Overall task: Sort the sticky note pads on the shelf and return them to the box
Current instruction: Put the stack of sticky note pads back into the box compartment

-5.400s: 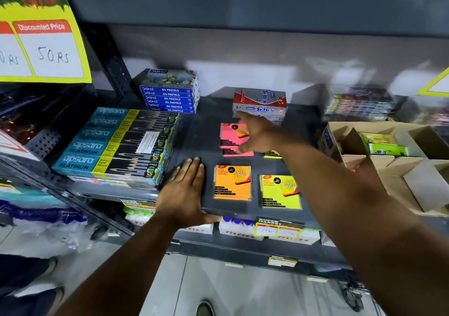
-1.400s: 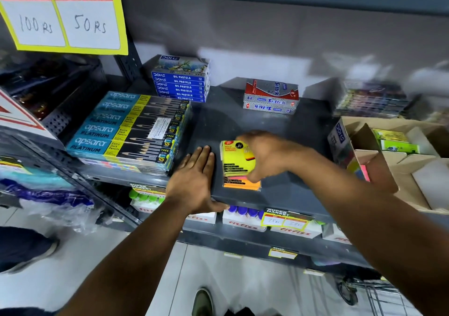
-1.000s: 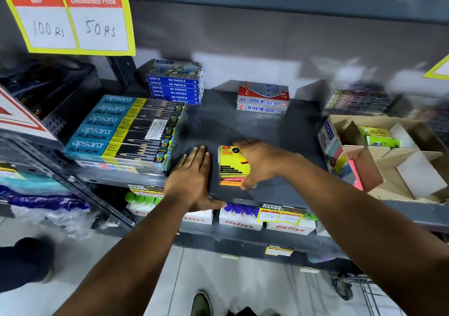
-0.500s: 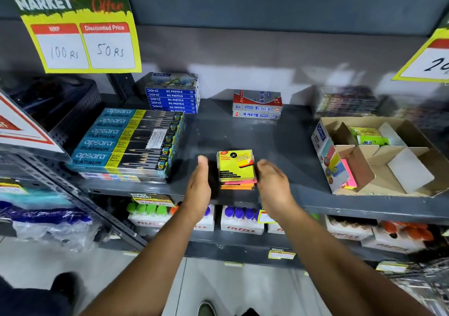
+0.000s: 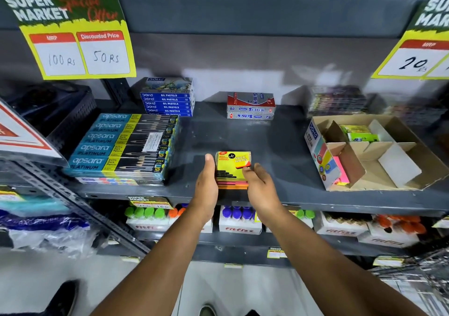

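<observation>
Left hand (image 5: 206,182), right hand (image 5: 261,188) pressed flat against yellow-topped sticky-pad stack (image 5: 232,169), grey shelf (image 5: 279,143) front edge | partitioned cardboard box (image 5: 320,155) held green pads (image 5: 359,133) rear, pink pads (image 5: 341,172) front-left

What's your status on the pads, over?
Left grip flat on left of stack, right grip touching its right edge. Stack on shelf, yellow pad on top. Box open at right, nothing between.

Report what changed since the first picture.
The separate pink, orange and yellow pads were gathered into one stack, yellow on top, near the front edge. The left hand lifted off the shelf and now presses the stack's left side; the right hand touches its right. The box and pencil packs stayed.
</observation>
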A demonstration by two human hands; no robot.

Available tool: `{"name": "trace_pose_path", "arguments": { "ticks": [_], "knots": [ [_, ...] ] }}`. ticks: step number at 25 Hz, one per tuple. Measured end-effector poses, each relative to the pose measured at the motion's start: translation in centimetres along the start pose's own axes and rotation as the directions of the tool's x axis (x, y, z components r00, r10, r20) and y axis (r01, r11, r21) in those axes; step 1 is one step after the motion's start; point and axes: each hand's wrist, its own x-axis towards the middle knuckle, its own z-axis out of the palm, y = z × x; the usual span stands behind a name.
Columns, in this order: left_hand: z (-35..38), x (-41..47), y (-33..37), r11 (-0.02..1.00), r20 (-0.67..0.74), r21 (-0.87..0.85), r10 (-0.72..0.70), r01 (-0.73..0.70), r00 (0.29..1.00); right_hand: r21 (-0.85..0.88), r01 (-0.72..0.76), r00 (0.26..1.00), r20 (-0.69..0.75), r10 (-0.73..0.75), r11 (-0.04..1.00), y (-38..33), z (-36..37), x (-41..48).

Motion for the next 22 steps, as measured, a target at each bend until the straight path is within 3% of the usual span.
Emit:
{"name": "trace_pose_path", "arguments": {
  "ticks": [5, 10, 16, 22],
  "knots": [
    [0.6, 0.5, 0.4, 0.989, -0.102, -0.068, -0.136, 0.129, 0.985, -0.077, 0.005, 0.996, -0.086, -0.012, 0.997, -0.8, 0.0, 0.9],
    [1.3, 0.0, 1.1, 0.971, -0.247, -0.169, -0.206, 0.167, 0.947, -0.161, -0.019, 0.998, -0.067, 0.008, 0.987, -0.2, -0.3, 1.6],
    [2.8, -2.5, -1.2, 0.985, -0.372, -0.077, -0.171, 0.153, 0.912, -0.046, 0.016, 0.994, -0.105, -0.021, 0.999, 3.2, -1.3, -2.6],
    [5.2, -4.6, -1.9, 0.986, -0.284, -0.092, -0.161, 0.140, 0.945, 0.136, 0.108, 0.983, -0.161, -0.086, 0.985, 3.6, -4.5, -4.6]
  ]
}}
